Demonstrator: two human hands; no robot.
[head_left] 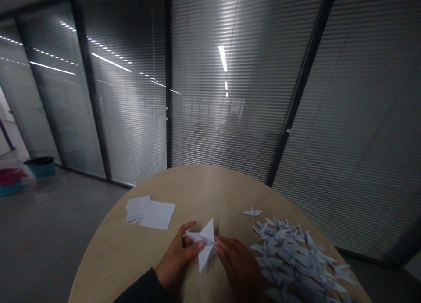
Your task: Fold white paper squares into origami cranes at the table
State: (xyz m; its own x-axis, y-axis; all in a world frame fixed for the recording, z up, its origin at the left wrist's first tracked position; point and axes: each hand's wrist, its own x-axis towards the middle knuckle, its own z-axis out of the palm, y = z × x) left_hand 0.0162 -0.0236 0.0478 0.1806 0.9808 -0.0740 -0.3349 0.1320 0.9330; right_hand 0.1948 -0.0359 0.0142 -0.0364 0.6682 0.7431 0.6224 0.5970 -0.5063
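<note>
- The left hand (177, 257) had its thumb on the body of the white origami crane (206, 239), index finger curved apart; the right hand (239, 261) had its fingers pinched on the crane's right end.
- The crane sat between both sets of fingers, wings spread.
- An uneven pull could have creased or torn the paper at that pinch; a wide rightward swing could have scattered the crane pile (296, 254) just beside the right fingers.
- The pile's far side neared the desk (204, 182) edge, so a shove might have dropped some.
- Beyond the left fingers lay paper squares (157, 214); beyond the right, a lone crane (252, 213).
- Straight ahead of the fingers, open wood reached the rounded rim, before a glass partition (226, 136).
</note>
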